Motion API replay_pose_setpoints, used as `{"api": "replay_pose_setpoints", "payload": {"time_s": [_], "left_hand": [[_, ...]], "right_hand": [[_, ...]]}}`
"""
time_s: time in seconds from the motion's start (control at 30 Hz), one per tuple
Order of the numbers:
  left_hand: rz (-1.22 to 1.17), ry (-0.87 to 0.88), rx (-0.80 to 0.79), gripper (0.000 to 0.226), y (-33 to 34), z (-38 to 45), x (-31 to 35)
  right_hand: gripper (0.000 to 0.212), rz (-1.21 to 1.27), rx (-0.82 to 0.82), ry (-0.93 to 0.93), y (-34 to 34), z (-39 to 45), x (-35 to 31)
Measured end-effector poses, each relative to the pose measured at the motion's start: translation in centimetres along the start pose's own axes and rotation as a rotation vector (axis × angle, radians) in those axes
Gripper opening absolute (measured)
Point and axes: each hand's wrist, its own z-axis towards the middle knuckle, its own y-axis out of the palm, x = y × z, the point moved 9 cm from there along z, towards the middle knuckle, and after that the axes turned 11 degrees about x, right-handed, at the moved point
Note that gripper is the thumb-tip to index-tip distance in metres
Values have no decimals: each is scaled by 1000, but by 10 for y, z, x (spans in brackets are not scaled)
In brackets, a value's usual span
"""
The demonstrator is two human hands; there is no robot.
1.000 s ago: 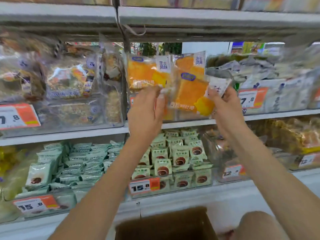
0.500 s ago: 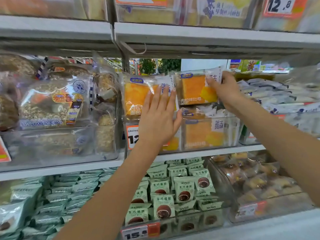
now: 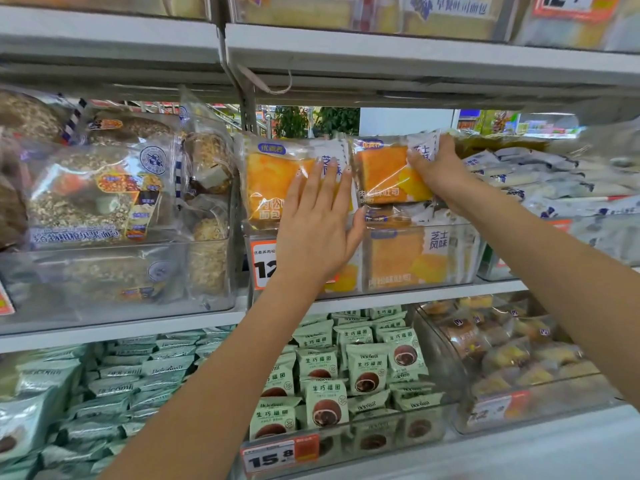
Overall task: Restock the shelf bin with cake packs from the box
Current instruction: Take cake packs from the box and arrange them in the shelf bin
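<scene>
A: Cake packs are up at the clear shelf bin [image 3: 450, 254] on the middle shelf, two of them standing on top of the stock already inside. The left pack [image 3: 277, 181] and the right pack [image 3: 384, 171] sit side by side, orange cake showing through the wrappers.

B: And the hands? The left hand [image 3: 317, 223] lies flat, fingers straight, pressing against the front of the left pack. The right hand [image 3: 438, 171] has its fingers curled round the right edge of the right pack, gripping it.

A: So both packs are at the bin but not yet let go. That looks like the seating step, squaring them up on the pile.

B: Agreed. The bin reads close to full: more of the same packs show through its clear front wall, beside the orange price tag [image 3: 265, 263], and the new ones rise above the rim.

A: What's left is hard to call. The box is out of view, so nobody can say how many packs remain.

B: Neighbouring bins hold grain bread bags [image 3: 104, 188] and green snack packs [image 3: 363, 368], untouched by either hand.
</scene>
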Motion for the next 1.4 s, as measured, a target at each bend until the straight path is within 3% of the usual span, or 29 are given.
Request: {"api": "replay_pose_setpoints", "payload": {"time_s": [0.17, 0.27, 0.37, 0.43, 0.57, 0.67, 0.73, 0.83, 0.9, 0.97, 1.03, 1.2, 1.27, 1.4], "left_hand": [[7, 8, 22, 67, 0, 0, 1], [13, 15, 34, 66, 0, -1, 0], [8, 11, 16, 67, 0, -1, 1], [-8, 4, -8, 65, 2, -1, 0], [-8, 13, -90, 60, 6, -2, 1], [-61, -3, -142, 60, 0, -3, 1], [-122, 20, -75, 57, -18, -13, 7], [-316, 112, 96, 45, -62, -65, 31], [-440, 142, 82, 34, -82, -122, 48], [-499, 136, -121, 26, -76, -192, 66], [-533, 61, -416, 27, -62, -269, 82], [-435, -188, -1219, 42, -49, -472, 96], [-375, -389, -1526, 46, -63, -560, 83], [-328, -739, -1842, 51, -103, -672, 66]], "right_hand": [[80, -154, 80, 7, -1, -4, 1], [90, -227, 150, -149, -5, -17, -11], [82, -301, 209, -361, -10, -31, -27], [71, -463, 138, -473, 1, -35, -32], [64, -596, -51, -436, 22, -33, -19], [64, -571, -61, -425, 15, -39, -22], [62, -506, -17, -425, 3, -54, -24], [56, -267, 165, -561, -22, -113, -28], [44, -80, 223, -673, -30, -177, -14], [33, -54, 180, -722, -17, -244, 25], [26, -111, 2, -686, 15, -306, 81], [24, -327, -658, -316, 98, -444, 241], [30, -456, -946, -147, 121, -494, 295], [65, -718, -1560, 230, 153, -590, 377]]}}
